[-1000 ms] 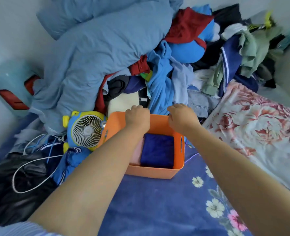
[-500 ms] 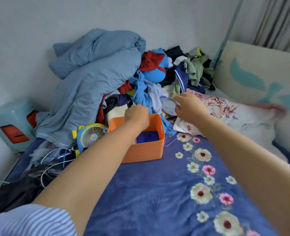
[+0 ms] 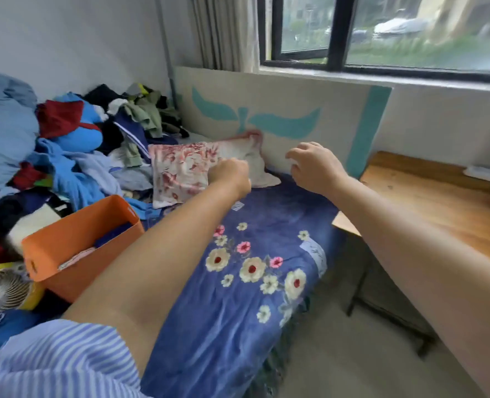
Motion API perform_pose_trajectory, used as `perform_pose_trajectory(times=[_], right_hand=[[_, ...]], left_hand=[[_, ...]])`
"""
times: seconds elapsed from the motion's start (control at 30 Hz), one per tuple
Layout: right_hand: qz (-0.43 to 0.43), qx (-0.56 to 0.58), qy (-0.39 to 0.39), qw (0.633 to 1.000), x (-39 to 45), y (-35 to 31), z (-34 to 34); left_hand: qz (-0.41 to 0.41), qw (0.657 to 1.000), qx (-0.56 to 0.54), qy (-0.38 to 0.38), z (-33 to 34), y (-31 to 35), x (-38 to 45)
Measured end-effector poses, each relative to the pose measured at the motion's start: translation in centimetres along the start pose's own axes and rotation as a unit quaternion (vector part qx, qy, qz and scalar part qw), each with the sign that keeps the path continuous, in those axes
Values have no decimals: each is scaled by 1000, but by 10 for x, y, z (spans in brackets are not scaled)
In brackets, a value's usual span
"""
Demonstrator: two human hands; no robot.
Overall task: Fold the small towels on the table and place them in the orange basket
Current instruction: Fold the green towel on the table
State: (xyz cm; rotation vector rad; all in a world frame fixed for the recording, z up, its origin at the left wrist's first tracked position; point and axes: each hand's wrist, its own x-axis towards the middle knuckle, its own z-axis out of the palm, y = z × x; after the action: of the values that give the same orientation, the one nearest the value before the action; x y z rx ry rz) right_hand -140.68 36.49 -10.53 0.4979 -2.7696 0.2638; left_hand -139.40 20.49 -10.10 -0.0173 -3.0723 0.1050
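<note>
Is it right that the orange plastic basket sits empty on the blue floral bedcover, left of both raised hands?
Not quite: the orange plastic basket is not empty. The head view shows folded dark blue and pink cloth inside. It does sit on the blue floral bedcover, left of the left hand and right hand.

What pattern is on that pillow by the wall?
The pillow has a pink-red floral print on white, seen in the head view.
</note>
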Motion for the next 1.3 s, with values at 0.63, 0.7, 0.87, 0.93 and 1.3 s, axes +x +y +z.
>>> perform_pose_trajectory(times=[0.63, 0.7, 0.87, 0.93, 1.3], right_hand=[[374, -74, -47, 923, -402, 385, -171], [397, -72, -38, 914, -432, 410, -181], [441, -57, -27, 895, -478, 459, -195], [452, -51, -27, 890, -486, 477, -195], [491, -60, -34, 869, -467, 634, -190]], left_hand=[[391, 916, -78, 39, -13, 540, -132], [405, 910, -81, 40, -11, 573, -142], [423, 901, -86, 29, -11, 638, -148], [425, 901, -84, 20, -13, 661, -144], [462, 881, -101, -8, 2, 809, -52]])
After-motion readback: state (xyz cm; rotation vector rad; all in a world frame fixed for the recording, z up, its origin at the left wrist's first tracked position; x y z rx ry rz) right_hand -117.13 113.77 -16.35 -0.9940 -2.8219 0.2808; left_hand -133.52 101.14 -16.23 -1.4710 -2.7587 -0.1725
